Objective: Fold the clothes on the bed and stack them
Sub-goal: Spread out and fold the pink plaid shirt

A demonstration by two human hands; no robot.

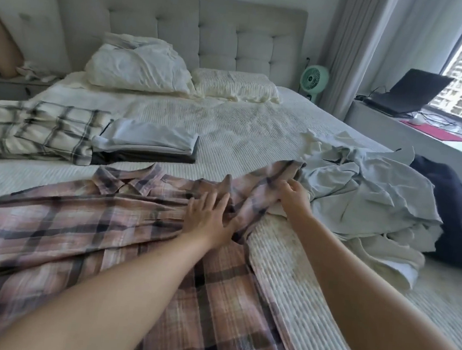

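The left hand (206, 220) pressed flat on the plaid shirt (79, 234) while the right hand (292, 197) pinched its sleeve (262, 183); folding that sleeve inward seemed next.

Your plaid shirt (60, 232): soft woven cloth, matt, creased. Bed cover (286, 263) under your arms: ribbed textured fabric. Headboard (208, 33): tufted matt upholstery. Pillow (138, 66): crumpled cotton-like cloth. Fan (314, 80): smooth plastic.

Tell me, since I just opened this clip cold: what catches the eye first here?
The pink plaid shirt spread across the near bed, the left hand pressing it flat while the right hand pinches its sleeve. A heap of unfolded pale clothes lies right; a small folded stack sits behind.
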